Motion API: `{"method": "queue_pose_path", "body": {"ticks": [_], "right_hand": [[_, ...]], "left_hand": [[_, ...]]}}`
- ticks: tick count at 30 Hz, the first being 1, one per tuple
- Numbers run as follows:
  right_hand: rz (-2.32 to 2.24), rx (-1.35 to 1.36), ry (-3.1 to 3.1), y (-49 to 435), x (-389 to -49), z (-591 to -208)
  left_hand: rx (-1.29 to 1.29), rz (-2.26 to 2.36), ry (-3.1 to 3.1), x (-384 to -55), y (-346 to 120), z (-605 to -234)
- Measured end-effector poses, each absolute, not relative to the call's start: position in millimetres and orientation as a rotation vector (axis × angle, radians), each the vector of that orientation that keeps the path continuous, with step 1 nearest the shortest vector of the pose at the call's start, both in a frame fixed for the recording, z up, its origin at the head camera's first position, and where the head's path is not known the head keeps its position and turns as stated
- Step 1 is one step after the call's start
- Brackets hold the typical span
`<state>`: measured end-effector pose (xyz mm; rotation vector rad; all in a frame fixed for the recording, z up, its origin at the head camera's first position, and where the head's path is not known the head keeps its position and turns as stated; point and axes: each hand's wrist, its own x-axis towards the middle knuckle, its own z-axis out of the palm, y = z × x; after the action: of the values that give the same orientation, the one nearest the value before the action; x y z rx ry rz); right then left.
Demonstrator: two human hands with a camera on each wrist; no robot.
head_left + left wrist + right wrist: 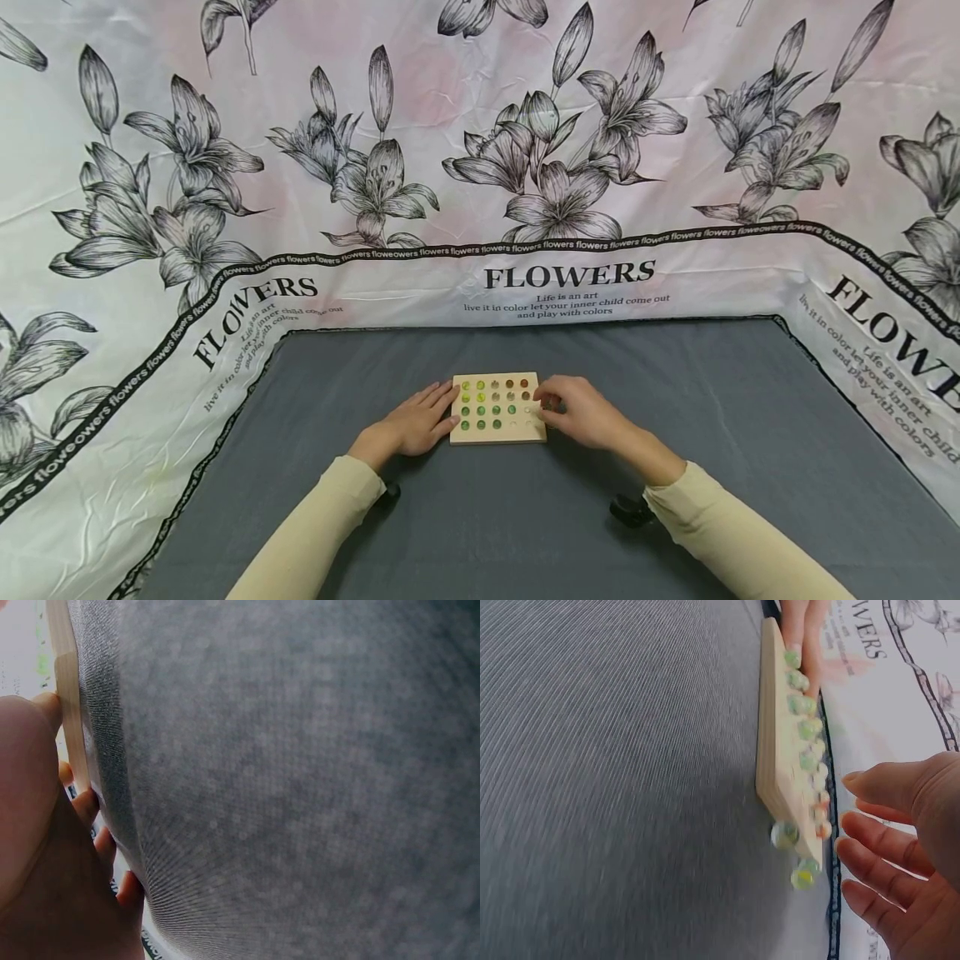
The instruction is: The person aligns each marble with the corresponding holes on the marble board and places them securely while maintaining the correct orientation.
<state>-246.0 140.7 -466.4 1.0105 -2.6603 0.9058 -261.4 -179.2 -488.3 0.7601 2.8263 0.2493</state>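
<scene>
A pale wooden board (497,437) lies flat on the grey cloth, with rows of round hollows holding glass marbles (481,411). Yellow-green ones sit at the upper left, clear and reddish-brown ones at the upper right, green ones below. Bare hollows show at its lower right. My left hand (416,421) rests at the board's left edge, fingers extended and touching it. Over the right edge is my right hand (588,412), thumb and fingers apart, nothing visible between them in the right wrist view. Beneath it, two loose marbles (784,835) lie beside the board's right end.
Grey cloth (480,517) covers the table around the board. Behind and at both sides hangs a white and pink sheet (420,292) printed with flowers and lettering. Dark wrist-worn devices (632,510) show under the cream sleeves (322,508).
</scene>
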Motion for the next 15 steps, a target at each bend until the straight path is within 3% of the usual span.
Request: {"method": "queue_pose_path", "body": {"ticks": [15], "right_hand": [[0.864, 0.911, -2.689, 175.1, -257.0, -478.9]], "left_hand": [[0.750, 0.204, 2.814, -255.2, -175.0, -475.4]]}}
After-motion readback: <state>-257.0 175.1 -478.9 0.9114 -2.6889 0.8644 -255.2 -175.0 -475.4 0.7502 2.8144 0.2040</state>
